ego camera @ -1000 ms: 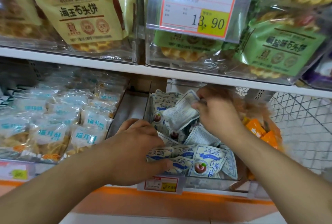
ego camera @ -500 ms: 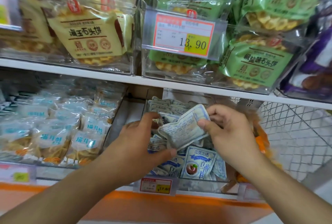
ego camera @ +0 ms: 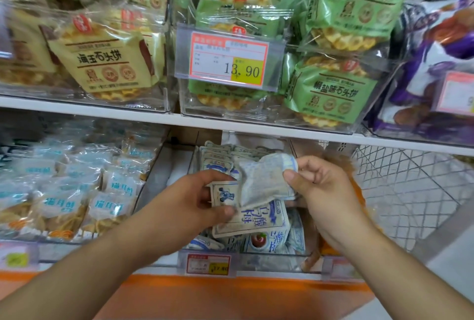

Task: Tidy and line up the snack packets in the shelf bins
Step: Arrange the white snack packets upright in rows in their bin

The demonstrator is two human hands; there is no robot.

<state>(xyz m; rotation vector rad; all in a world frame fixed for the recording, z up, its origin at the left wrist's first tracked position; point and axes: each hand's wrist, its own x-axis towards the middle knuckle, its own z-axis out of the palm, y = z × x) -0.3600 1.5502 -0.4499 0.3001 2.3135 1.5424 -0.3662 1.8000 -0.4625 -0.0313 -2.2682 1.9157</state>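
Note:
A clear bin point(ego camera: 272, 258) on the lower shelf holds several small white-and-blue snack packets point(ego camera: 266, 241), some upright in a row at the back point(ego camera: 218, 152). My right hand point(ego camera: 320, 191) pinches one packet point(ego camera: 264, 181) by its right edge, back side up, above the bin. My left hand point(ego camera: 184, 201) grips a small stack of packets point(ego camera: 225, 195) and touches the lifted packet's left side. A larger packet point(ego camera: 254, 219) lies tilted just below the hands.
The left bin holds clear packets with blue labels point(ego camera: 64, 201). The upper shelf point(ego camera: 230, 125) carries yellow point(ego camera: 102, 63) and green point(ego camera: 333, 88) biscuit bags and a 13.90 price tag point(ego camera: 228, 63). A wire basket point(ego camera: 410, 191) stands at the right.
My right hand has lifted a packet out of the bin and brought it toward the left hand, which rose from the front packets and now holds a small stack. The view tilted upward.

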